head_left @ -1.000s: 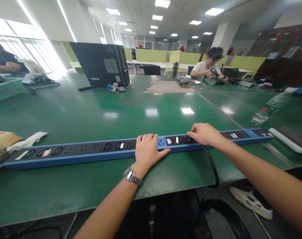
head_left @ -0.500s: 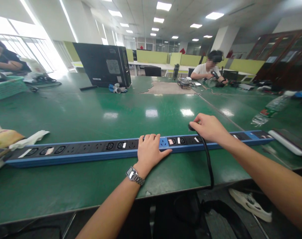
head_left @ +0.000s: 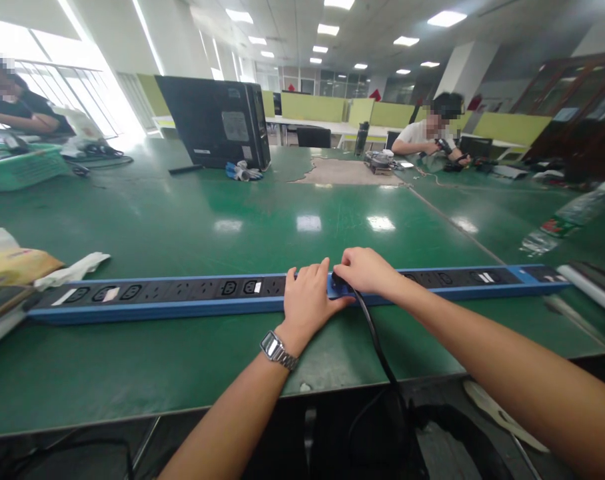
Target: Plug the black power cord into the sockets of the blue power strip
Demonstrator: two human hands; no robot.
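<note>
A long blue power strip [head_left: 172, 307] with black sockets lies across the green table. My left hand [head_left: 307, 300], with a metal watch [head_left: 277, 350] on its wrist, is wrapped over the middle of the strip, fingers on the far side and thumb on the near side. Just right of it, my right hand [head_left: 365, 270] pinches a black plug [head_left: 338, 280] at the blue socket section. Whether the plug's pins are in the socket is hidden. From the plug a black cable [head_left: 377, 340] runs down over the table's front edge.
On the green table [head_left: 207, 227] stand a black computer case [head_left: 215, 123], gloves [head_left: 243, 171] and a green basket [head_left: 27, 167]. A plastic bottle [head_left: 567, 220] lies at the right. One person [head_left: 425, 137] sits at the back right, another [head_left: 27, 110] at the far left.
My right hand has moved left with the plug, from above the strip's right part to the blue socket beside my left hand. The view has shifted slightly.
</note>
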